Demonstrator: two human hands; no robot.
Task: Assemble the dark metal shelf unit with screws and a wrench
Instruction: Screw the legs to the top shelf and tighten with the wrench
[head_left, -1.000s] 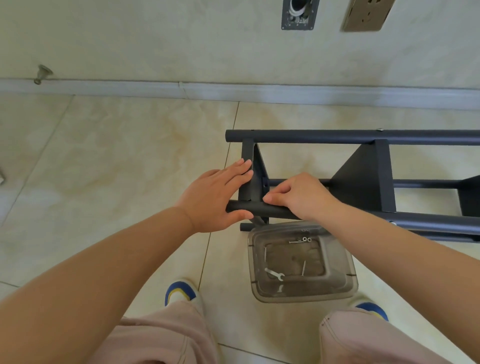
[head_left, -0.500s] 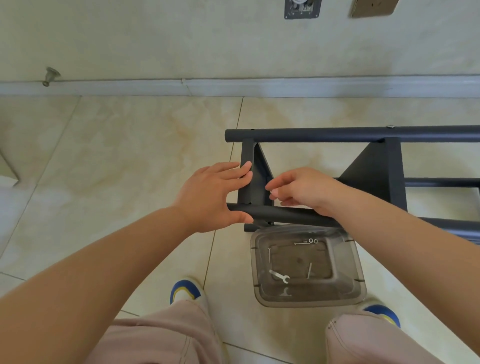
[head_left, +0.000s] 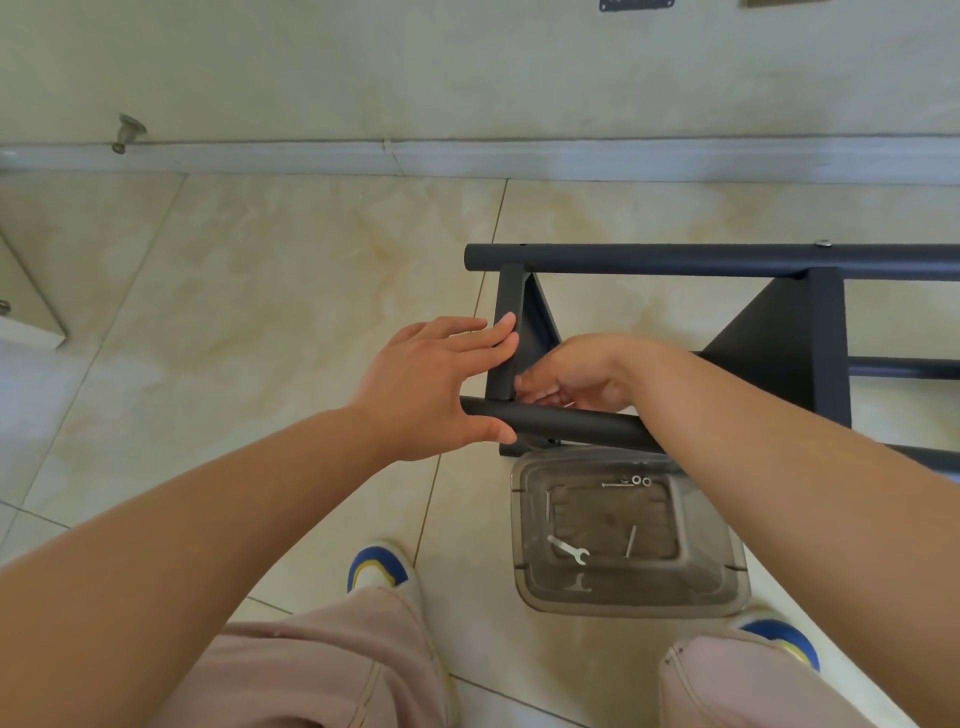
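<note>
The dark metal shelf unit (head_left: 675, 260) lies on its side on the tiled floor, running off to the right. My left hand (head_left: 431, 384) rests its straight fingers on the short end crosspiece (head_left: 506, 296), thumb against the near tube (head_left: 571, 423). My right hand (head_left: 576, 371) reaches in behind that tube with curled fingers at the joint with the crosspiece; whatever is in its fingertips is hidden. A clear plastic tray (head_left: 717, 571) just below the frame holds a small silver wrench (head_left: 569, 550), loose screws (head_left: 629, 540) and washers (head_left: 641, 480).
The wall's baseboard (head_left: 519, 158) runs close behind the frame, with a metal door stop (head_left: 127, 132) at the left. My two shoes (head_left: 379, 569) flank the tray. A white cabinet corner (head_left: 26, 312) shows at the left edge.
My right hand has left the top of the near tube and moved in behind it to the joint. My left hand stays on the crosspiece and tube.
</note>
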